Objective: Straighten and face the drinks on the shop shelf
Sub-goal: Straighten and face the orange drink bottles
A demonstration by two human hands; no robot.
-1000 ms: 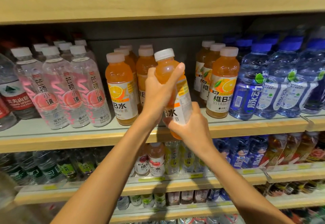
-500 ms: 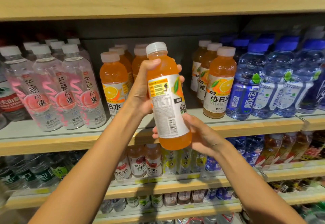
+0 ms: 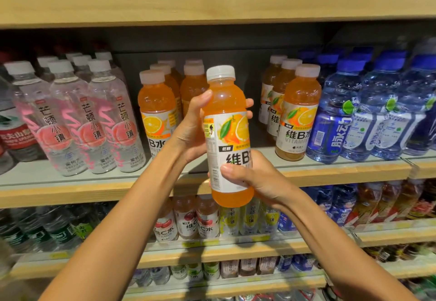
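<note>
Head view, left hand [image 3: 192, 133] and right hand [image 3: 257, 178] gripping orange bottle [image 3: 227, 140]

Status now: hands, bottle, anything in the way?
Left hand grips bottle high, right hand low. Bottle held before shelf, label nearly facing. Orange bottles close on both sides.
</note>
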